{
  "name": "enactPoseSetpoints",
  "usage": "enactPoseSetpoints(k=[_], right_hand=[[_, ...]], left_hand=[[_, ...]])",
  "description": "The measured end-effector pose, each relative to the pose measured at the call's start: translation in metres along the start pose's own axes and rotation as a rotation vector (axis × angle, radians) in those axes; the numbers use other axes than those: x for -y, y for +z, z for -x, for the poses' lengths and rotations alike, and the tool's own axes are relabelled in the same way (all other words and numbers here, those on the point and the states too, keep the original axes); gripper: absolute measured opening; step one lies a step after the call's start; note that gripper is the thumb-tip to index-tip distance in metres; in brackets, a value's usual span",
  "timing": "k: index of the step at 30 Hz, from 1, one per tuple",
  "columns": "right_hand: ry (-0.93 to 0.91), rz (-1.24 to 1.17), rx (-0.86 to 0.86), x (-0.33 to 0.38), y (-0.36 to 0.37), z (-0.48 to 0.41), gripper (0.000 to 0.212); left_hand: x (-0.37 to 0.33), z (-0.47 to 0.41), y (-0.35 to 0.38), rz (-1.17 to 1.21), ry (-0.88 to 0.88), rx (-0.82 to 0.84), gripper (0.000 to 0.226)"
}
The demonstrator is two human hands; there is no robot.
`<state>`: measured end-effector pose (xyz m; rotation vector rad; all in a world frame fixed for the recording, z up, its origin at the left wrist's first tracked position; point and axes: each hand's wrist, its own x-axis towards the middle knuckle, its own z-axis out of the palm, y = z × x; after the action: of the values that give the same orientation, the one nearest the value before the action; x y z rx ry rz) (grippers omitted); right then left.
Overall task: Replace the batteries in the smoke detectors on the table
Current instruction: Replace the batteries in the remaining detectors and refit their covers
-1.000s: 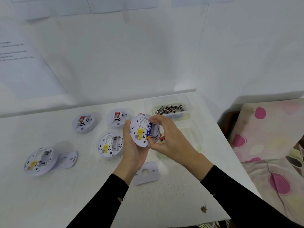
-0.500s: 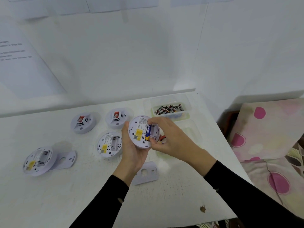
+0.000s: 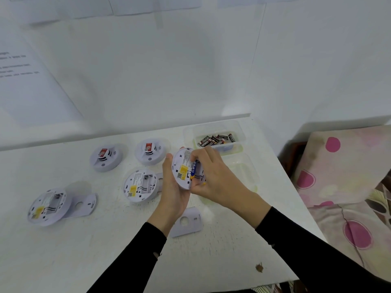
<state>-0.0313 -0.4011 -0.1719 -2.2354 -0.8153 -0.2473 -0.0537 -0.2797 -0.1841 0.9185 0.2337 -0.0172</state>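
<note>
We see our left hand (image 3: 174,194) with fingers curled round a detector (image 3: 182,166) above the scuffed white bench (image 3: 105,250), our right hand (image 3: 214,179) pinching a blue battery (image 3: 193,169) in its bay. At 12 o'clock a battery tub (image 3: 239,135) sits near the white wall (image 3: 169,70); at 3 o'clock is a pink-spotted bed (image 3: 349,176).

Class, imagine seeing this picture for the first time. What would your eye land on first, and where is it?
At centre, the left hand grips an opened smoke detector while the right hand pinches a blue battery in its compartment. Behind them, at the far right of the table, stands a clear tub of batteries; more detectors lie to the left.
</note>
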Motion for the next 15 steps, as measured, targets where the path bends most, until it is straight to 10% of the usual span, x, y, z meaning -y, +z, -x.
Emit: enactPoseSetpoints(k=[15], right_hand=[[0.012,-0.19,0.188,-0.014,-0.032,-0.008,0.062]], left_hand=[[0.002,0.0,0.003,0.192,-0.114,-0.011,0.057]])
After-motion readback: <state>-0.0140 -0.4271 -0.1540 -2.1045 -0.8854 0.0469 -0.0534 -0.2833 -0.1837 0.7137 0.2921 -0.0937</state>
